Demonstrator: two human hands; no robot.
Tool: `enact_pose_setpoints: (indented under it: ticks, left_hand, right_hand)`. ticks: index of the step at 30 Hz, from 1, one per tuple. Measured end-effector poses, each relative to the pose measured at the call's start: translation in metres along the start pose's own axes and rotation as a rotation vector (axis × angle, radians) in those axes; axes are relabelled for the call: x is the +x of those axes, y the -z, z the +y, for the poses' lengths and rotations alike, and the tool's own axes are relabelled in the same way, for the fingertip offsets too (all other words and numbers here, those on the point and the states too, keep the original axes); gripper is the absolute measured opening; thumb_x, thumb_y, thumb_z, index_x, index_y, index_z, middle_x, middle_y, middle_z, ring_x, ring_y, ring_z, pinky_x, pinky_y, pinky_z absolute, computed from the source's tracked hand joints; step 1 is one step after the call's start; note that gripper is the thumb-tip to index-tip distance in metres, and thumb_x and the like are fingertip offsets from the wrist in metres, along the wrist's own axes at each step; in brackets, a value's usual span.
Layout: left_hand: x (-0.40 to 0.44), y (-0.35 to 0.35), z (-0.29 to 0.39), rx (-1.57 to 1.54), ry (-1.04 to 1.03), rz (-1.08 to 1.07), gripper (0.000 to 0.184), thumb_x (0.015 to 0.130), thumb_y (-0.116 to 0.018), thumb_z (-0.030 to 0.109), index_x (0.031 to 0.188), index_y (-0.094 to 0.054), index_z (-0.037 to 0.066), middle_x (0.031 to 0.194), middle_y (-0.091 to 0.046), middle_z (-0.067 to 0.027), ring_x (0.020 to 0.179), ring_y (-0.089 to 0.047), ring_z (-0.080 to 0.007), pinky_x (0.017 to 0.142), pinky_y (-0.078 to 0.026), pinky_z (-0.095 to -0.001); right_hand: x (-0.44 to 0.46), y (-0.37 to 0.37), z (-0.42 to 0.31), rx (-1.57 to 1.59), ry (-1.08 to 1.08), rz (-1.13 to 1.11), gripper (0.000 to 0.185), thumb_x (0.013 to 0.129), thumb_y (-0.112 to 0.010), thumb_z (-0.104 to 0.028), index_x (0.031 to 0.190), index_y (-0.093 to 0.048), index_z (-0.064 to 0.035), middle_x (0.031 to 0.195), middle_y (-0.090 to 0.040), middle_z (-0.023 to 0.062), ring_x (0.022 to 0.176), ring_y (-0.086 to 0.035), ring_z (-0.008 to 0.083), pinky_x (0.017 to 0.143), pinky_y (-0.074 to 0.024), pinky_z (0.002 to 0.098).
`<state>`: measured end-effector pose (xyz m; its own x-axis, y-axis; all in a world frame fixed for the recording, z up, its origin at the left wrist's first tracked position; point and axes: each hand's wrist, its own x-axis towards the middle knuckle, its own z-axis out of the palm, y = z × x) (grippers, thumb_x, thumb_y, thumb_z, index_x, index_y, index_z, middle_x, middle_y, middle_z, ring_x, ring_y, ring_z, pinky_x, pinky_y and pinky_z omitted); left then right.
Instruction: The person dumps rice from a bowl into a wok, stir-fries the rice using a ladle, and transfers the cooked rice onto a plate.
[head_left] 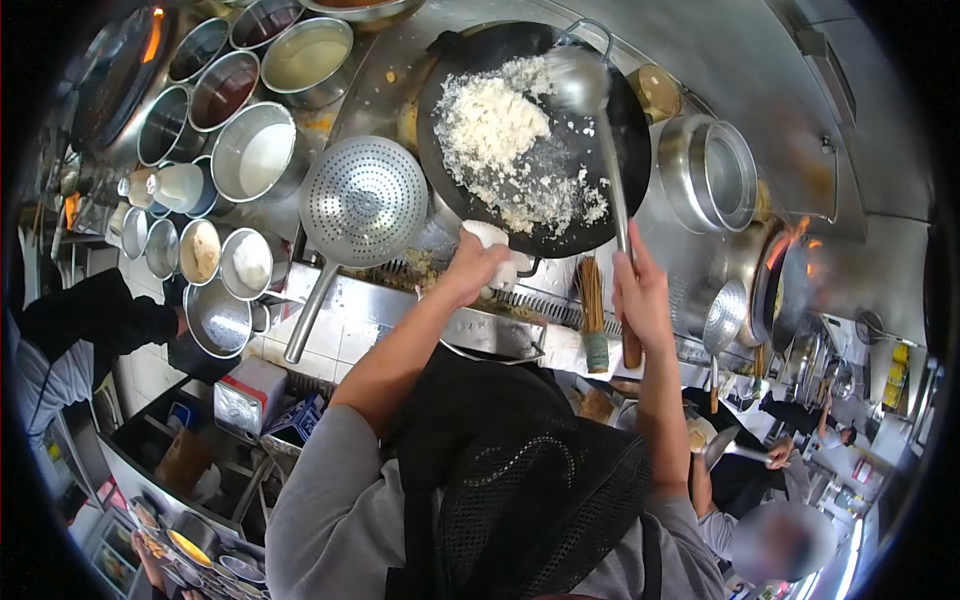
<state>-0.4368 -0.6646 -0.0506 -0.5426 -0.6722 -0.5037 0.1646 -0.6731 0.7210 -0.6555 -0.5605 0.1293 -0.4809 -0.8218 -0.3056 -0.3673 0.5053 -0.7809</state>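
Note:
A black wok [560, 215] in front of me holds a heap of white rice [495, 125], with loose grains spread toward its right side. My left hand [473, 268] grips a folded white cloth [487, 234] against the wok's near rim; the handle under it is mostly hidden. My right hand [641, 288] is closed around the long handle of a ladle [612, 165]. The ladle's bowl is blurred and lies inside the wok's far right part. A bamboo brush [592, 315] stands just left of my right hand.
A perforated strainer [364, 200] rests left of the wok. Metal pots of sauces [306, 55] and bowls of seasoning [250, 265] fill the left side. Stacked steel bowls [708, 172] stand on the right, near another wok with flames [795, 275]. Other people work on both sides.

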Motion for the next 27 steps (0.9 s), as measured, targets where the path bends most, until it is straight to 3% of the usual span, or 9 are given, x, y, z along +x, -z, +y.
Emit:
enact_pose_setpoints:
  ticks: [1,3,7,9,13,15,17,19,27]
  left_hand:
    - [-0.001,0.001,0.0,-0.008,0.006,0.001,0.07,0.088,-0.067,0.005,0.145,-0.029,-0.006,0.13,-0.056,-0.0166,0.118,-0.06,-0.0261,0.101,-0.053,-0.0381]
    - [0.0,0.002,0.003,0.064,0.01,-0.019,0.072,0.088,-0.067,0.007,0.147,-0.027,-0.007,0.131,-0.056,-0.0171,0.12,-0.059,-0.0265,0.103,-0.052,-0.0381]
    - [0.002,-0.006,-0.005,0.017,-0.025,0.091,0.059,0.088,-0.067,0.0,0.14,-0.04,-0.002,0.125,-0.06,-0.0134,0.111,-0.063,-0.0232,0.094,-0.055,-0.0366]
    - [0.0,-0.008,-0.006,0.025,-0.08,0.1,0.061,0.088,-0.068,0.002,0.142,-0.037,-0.002,0.128,-0.058,-0.0141,0.115,-0.061,-0.0227,0.097,-0.054,-0.0365]
    - [-0.005,-0.008,0.0,0.028,-0.027,0.083,0.065,0.09,-0.068,0.003,0.145,-0.033,-0.002,0.13,-0.056,-0.014,0.117,-0.059,-0.0226,0.099,-0.053,-0.0366]
    - [-0.01,-0.011,0.005,0.025,0.043,0.065,0.064,0.09,-0.068,0.004,0.144,-0.034,-0.002,0.129,-0.056,-0.0139,0.115,-0.06,-0.0233,0.097,-0.054,-0.0375]
    - [-0.004,-0.011,0.002,0.034,0.015,0.069,0.064,0.09,-0.069,0.004,0.143,-0.035,-0.002,0.13,-0.056,-0.0145,0.115,-0.061,-0.0243,0.094,-0.056,-0.0383]
    - [-0.004,-0.011,-0.002,0.046,-0.011,0.046,0.063,0.089,-0.066,0.005,0.141,-0.032,-0.005,0.126,-0.057,-0.0169,0.11,-0.062,-0.0245,0.093,-0.055,-0.0365]
    - [-0.014,-0.026,0.01,-0.067,-0.04,0.127,0.053,0.091,-0.072,0.004,0.137,-0.045,-0.001,0.118,-0.065,-0.0127,0.101,-0.071,-0.026,0.08,-0.063,-0.0423]
  right_hand:
    - [0.012,-0.006,0.007,-0.238,0.151,0.16,0.06,0.108,-0.06,-0.017,0.164,-0.04,-0.0102,0.068,-0.057,-0.0003,0.053,-0.05,0.0082,0.048,-0.0436,0.0305]
    - [0.04,-0.037,0.012,-0.447,0.138,0.193,0.064,0.107,-0.061,-0.019,0.165,-0.037,-0.0105,0.069,-0.06,0.0082,0.054,-0.056,0.015,0.05,-0.0477,0.0366]
    - [-0.001,-0.046,-0.003,-0.29,0.13,-0.067,0.064,0.107,-0.06,-0.02,0.166,-0.036,-0.0105,0.068,-0.058,0.0061,0.049,-0.053,0.0137,0.047,-0.0478,0.0352]
    - [-0.015,-0.011,-0.008,0.068,-0.074,-0.245,0.062,0.108,-0.058,-0.019,0.166,-0.036,-0.012,0.067,-0.057,0.0048,0.048,-0.052,0.0127,0.047,-0.0478,0.0343]
    - [0.004,-0.002,-0.009,-0.065,-0.058,-0.087,0.06,0.108,-0.058,-0.018,0.165,-0.039,-0.0115,0.07,-0.06,0.0056,0.05,-0.054,0.0107,0.046,-0.0472,0.0313]
    - [0.051,-0.026,0.026,-0.438,0.312,0.24,0.06,0.108,-0.059,-0.018,0.164,-0.04,-0.0103,0.073,-0.065,0.0092,0.053,-0.058,0.0169,0.053,-0.0536,0.036]
    - [0.035,-0.055,-0.003,-0.238,-0.02,0.051,0.062,0.106,-0.061,-0.017,0.163,-0.038,-0.0079,0.083,-0.072,0.0221,0.068,-0.071,0.0311,0.07,-0.0583,0.0435]
    - [0.007,-0.051,0.022,-0.457,0.11,-0.089,0.064,0.105,-0.062,-0.017,0.164,-0.039,-0.0213,0.113,-0.071,0.0328,0.101,-0.068,0.0541,0.084,-0.0563,0.0515]
    - [-0.115,0.105,0.047,-0.871,0.352,-0.059,0.069,0.099,-0.068,-0.013,0.161,-0.046,-0.031,0.097,-0.072,0.0203,0.081,-0.07,0.0442,0.072,-0.056,0.0525]
